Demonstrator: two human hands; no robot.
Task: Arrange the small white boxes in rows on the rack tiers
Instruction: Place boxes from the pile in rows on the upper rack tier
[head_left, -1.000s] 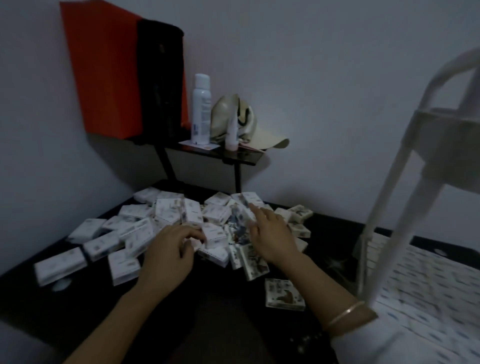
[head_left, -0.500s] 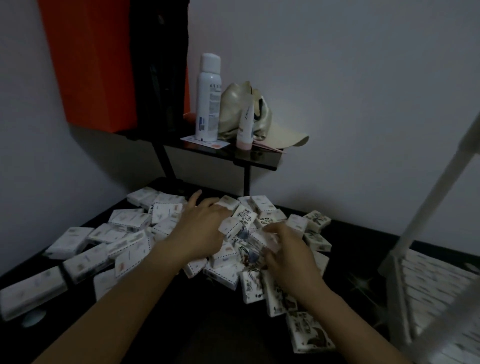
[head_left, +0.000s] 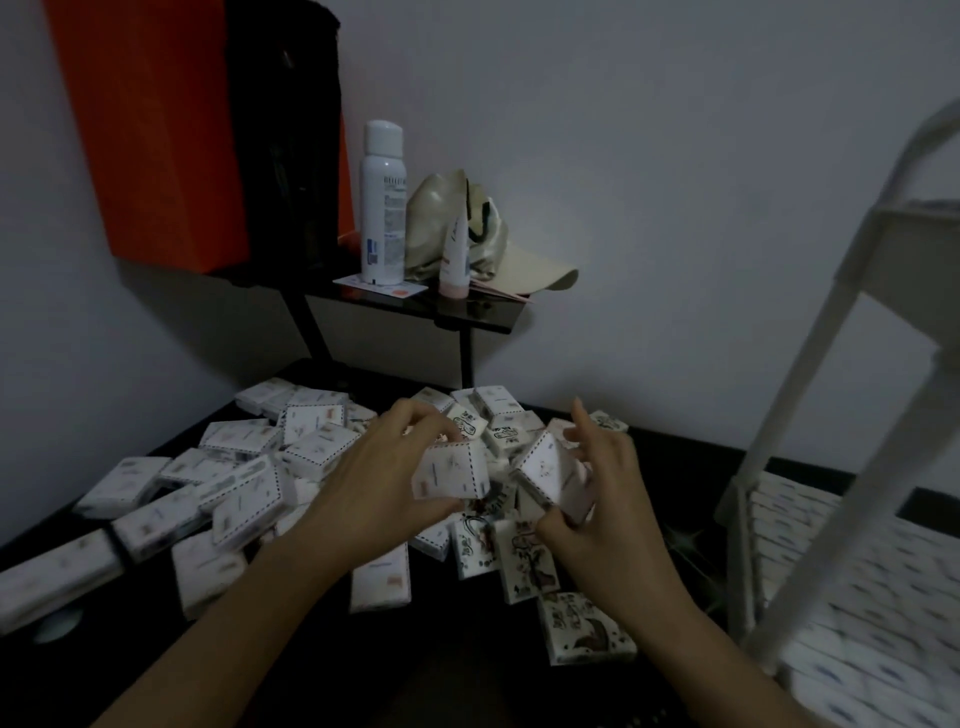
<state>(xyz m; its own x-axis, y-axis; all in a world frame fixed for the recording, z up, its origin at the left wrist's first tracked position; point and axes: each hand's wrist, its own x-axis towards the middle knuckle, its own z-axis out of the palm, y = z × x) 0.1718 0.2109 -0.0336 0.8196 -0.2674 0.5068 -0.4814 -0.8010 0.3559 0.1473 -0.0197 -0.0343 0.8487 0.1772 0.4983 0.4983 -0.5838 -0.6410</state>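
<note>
Wall (head_left: 675, 182), pale grey, fills the back of the view. Below it runs a black tabletop (head_left: 395, 670), dim and glossy. A white rack (head_left: 810, 395) stands at the right edge, blurred. One of its slanted posts crosses in front of the lower tier (head_left: 878, 561), where boxes lie in close rows.

An orange panel (head_left: 156, 130) leans in the far left corner, with a black case (head_left: 291, 130) upright against its right side. Both stand on a small black shelf (head_left: 467, 309) raised above the tabletop.

The small white boxes (head_left: 249, 467) lie in a loose heap across the left and middle of the tabletop, some flat and some tipped on edge. The hands and forearms hide the centre of the heap.

On the shelf a beige cap (head_left: 524, 260) sits behind a white tube (head_left: 454, 254) standing cap down. Left of them a white spray can (head_left: 383, 208) stands on a card (head_left: 363, 283).

The left hand (head_left: 384, 483) grips a white box (head_left: 452, 475), fingers curled over its top. The right hand (head_left: 597, 499) pinches a second box (head_left: 550, 473), tilted, with one finger raised. The two boxes are just beside each other above the heap.

The can carries a line of capitals and small print, too blurred to read. The boxes show dashed blue borders, and some faces bear dark drawings.
</note>
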